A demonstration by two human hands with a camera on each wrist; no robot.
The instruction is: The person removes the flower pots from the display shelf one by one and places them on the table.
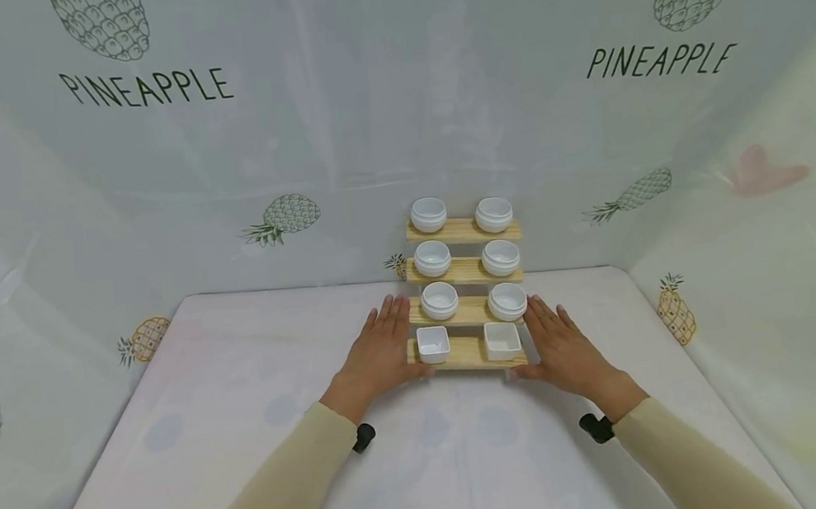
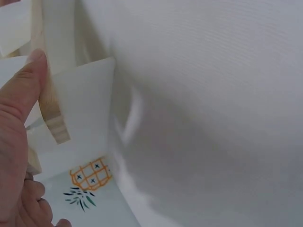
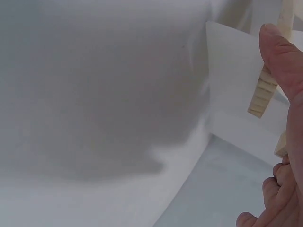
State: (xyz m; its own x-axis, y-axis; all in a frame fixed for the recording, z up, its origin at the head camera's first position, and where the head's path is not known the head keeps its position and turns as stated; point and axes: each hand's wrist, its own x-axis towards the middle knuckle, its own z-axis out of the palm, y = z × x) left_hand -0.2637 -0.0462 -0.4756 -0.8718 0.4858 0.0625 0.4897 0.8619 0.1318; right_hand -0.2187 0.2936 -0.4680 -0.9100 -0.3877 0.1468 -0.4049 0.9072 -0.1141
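Note:
A stepped rack with pale wooden shelves (image 1: 467,354) and white side supports (image 2: 85,104) stands at the back of the table. Two square white dishes, a left one (image 1: 434,350) and a right one (image 1: 503,344), sit on its lowest shelf. Round white bowls (image 1: 440,302) stand in pairs on the shelves above. My left hand (image 1: 381,350) lies along the rack's left side, fingers straight, thumb touching the lowest shelf's front edge. On the right side my right hand (image 1: 568,354) mirrors it, its thumb against the shelf's wooden edge (image 3: 262,97).
A pale cloth covers the table (image 1: 430,468). Behind the rack hangs a sheet (image 1: 392,107) printed with pineapples and lettering, and it continues along both sides. Dark wrist devices show at the left sleeve (image 1: 276,492) and right sleeve (image 1: 691,457).

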